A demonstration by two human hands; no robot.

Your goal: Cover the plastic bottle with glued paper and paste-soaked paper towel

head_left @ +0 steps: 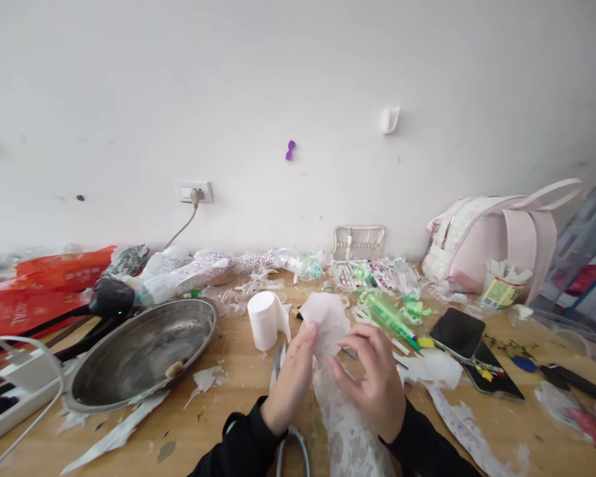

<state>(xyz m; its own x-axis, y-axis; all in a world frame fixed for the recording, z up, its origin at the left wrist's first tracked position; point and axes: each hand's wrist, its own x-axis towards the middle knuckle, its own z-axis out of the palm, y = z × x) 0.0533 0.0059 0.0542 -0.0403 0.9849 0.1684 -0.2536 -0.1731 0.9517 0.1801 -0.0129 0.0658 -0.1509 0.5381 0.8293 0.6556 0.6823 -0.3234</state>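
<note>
In the head view, the left hand (295,374) is pinching a thin white sheet (325,321), its thumb lying across the near face. The fingers behind are mostly hiding, so how firm this grip is cannot be told. The right hand (372,374) is hovering beside the sheet's right edge with thumb and forefinger spread; its grip appears to be holding nothing. The sheet is standing above the middle of the tabletop (238,377), just over the far end of a crumpled, whitish translucent wrap (350,424) that is stretching toward the wearer.

The sheet is looking flimsy, so a sharp tug from either side could be tearing it. Scissors (293,440) are lying beneath the left forearm; a lowering wrist could be snagging on them. A white roll (263,321) is standing near the left fingers, and an outward knock could be toppling it.
</note>
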